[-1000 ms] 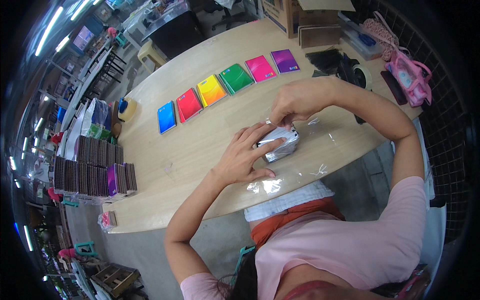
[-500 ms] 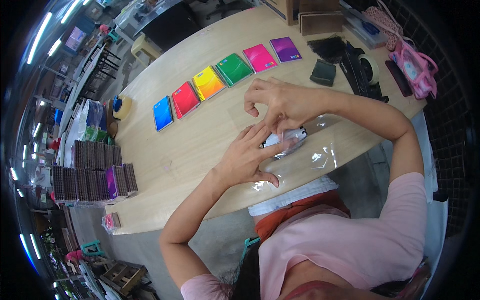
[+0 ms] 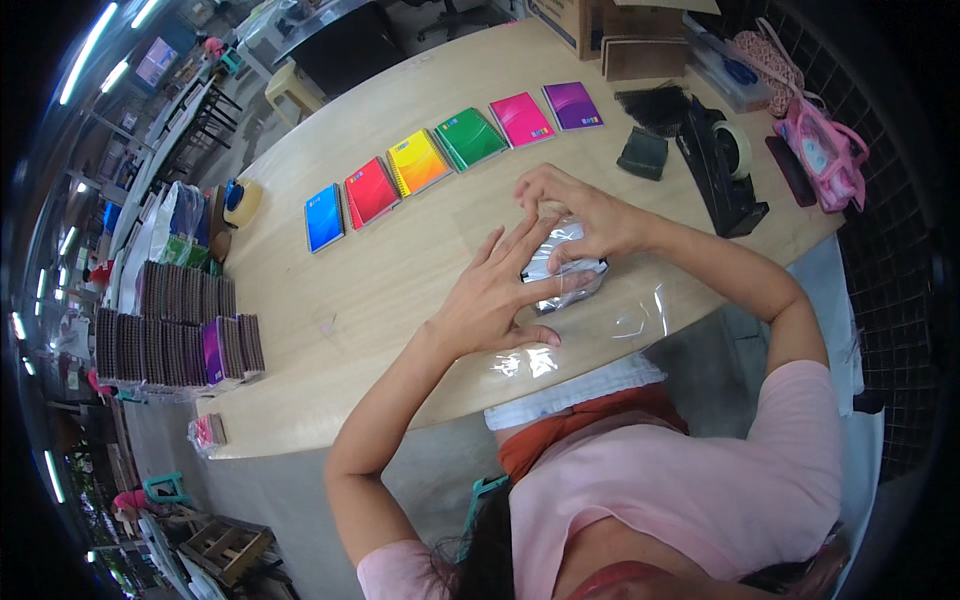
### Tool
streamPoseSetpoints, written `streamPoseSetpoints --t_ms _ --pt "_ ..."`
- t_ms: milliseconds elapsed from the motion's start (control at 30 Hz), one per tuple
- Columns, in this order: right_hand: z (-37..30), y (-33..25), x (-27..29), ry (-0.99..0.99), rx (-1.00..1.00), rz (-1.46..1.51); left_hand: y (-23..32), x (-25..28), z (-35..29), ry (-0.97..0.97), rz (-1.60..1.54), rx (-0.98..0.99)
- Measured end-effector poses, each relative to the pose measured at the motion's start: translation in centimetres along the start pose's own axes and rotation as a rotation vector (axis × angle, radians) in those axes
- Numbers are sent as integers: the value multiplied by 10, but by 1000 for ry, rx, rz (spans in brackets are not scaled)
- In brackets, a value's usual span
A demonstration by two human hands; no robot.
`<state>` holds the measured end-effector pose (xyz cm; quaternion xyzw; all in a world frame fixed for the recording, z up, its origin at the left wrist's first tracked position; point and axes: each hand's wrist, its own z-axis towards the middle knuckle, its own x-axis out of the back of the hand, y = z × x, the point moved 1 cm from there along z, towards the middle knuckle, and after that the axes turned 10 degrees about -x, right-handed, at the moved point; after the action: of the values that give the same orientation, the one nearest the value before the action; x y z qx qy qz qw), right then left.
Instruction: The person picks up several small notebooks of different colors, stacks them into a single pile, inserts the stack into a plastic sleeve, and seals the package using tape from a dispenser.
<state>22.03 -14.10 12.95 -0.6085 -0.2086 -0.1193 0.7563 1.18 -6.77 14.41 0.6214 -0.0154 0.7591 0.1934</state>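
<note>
A small white-topped packet (image 3: 563, 243) in shiny clear plastic wrap lies on the table close to me. My left hand (image 3: 500, 290) rests flat on its left and near side, fingers spread and thumb held away. Over the far right side curls my right hand (image 3: 590, 215), its thumb on the packet top and its bent fingers at the wrap's far edge, touching my left fingertips. The fingers partly hide the packet, so what is inside cannot be made out. Loose clear film (image 3: 640, 315) lies along the table edge beside it.
Beyond my hands stands a row of spiral notebooks: blue (image 3: 324, 218), red (image 3: 371, 192), yellow (image 3: 418, 163), green (image 3: 470, 138), pink (image 3: 521, 119) and purple (image 3: 572, 106). Notebook stacks (image 3: 165, 345) fill the left end. A black tape dispenser (image 3: 715, 175) and pink pouch (image 3: 825, 155) sit right.
My right hand has shifted from pinching film at the packet's top to curling over its far side. More of the packet's shiny top shows. My left hand stays spread on it.
</note>
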Motion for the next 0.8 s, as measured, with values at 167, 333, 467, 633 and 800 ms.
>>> streamPoseSetpoints --t_ms 167,333,467,633,800 --pt "-3 5 -1 13 -181 157 59 -45 -1 185 213 194" --pt "-3 -4 0 -7 -333 157 117 -108 -26 -121 33 252" --pt "-6 -7 1 -14 -343 160 93 -78 -41 335 232 139" --pt "-3 0 -3 16 -257 203 24 -36 -31 546 136 316" --pt "-2 4 -4 38 -294 240 13 -28 -30 285 191 252"
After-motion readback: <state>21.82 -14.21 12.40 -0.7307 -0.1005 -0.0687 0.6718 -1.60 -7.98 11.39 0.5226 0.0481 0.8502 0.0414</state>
